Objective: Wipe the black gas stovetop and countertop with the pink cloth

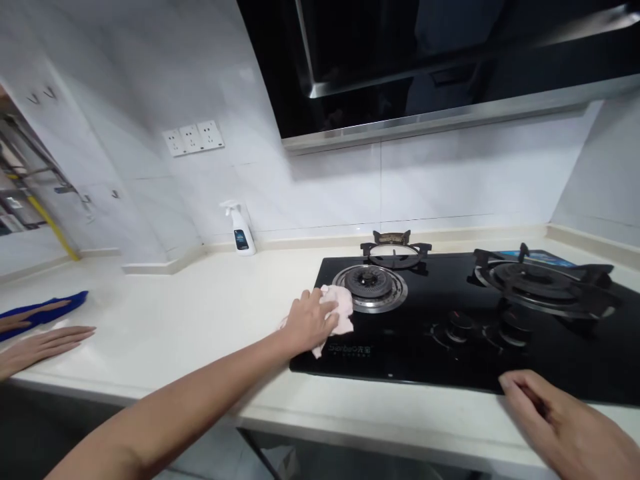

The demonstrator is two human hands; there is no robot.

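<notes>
My left hand (311, 319) is closed on a pale pink cloth (343, 308), pressed flat against the left edge of the black glass gas stove (400, 360). Just right of the cloth lies the left burner (371, 283), bare of its pan support within a shiny metal ring. That loose pan support (396, 252) rests behind it, at the stove's back edge. My right hand (565, 420) is curled into a loose fist by the stove's front edge, with nothing visible in it. Two black knobs (459, 327) sit beyond this hand.
A white spray bottle (243, 232) stands against the wall on the pale counter (165, 320). At far left, another person's hands (47, 347) rest on the counter, one on a blue cloth (70, 307). A black range hood (425, 73) overhangs the stove. The right burner (540, 280) carries its pan support.
</notes>
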